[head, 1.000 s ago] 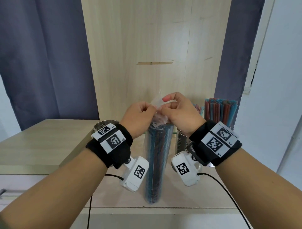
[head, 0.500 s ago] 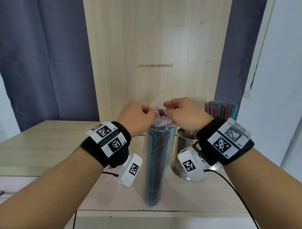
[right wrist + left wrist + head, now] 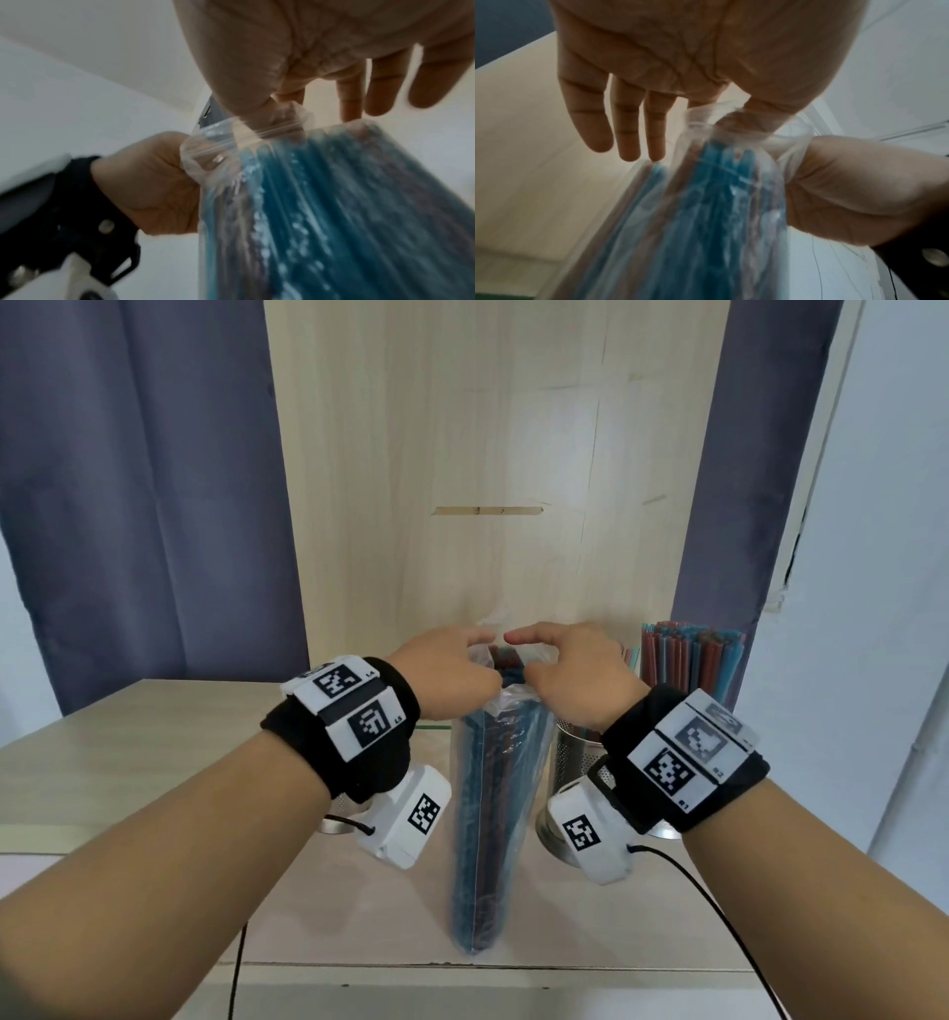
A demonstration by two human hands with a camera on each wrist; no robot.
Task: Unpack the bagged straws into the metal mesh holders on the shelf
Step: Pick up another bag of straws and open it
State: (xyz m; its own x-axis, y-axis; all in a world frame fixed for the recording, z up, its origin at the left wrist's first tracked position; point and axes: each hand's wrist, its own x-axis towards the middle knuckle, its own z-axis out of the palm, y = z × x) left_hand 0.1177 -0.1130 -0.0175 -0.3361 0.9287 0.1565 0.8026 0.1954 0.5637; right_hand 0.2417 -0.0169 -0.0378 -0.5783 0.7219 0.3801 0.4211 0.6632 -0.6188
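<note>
A tall clear bag of blue and red straws stands upright on the shelf in front of me. My left hand pinches the left side of the bag's mouth between thumb and forefinger, its other fingers straight. My right hand pinches the right side of the mouth the same way. The zip strip shows parted near the right thumb. The bag fills both wrist views. A metal mesh holder with straws stands just right of the bag.
A second mesh holder's base peeks out behind my left wrist. A pale wooden back panel rises behind the shelf, with dark curtains on both sides and a white wall to the right.
Both hands have sunk lower and drawn slightly apart, pulling the bag's mouth wider. The view has shifted, bringing the right holder more into sight.
</note>
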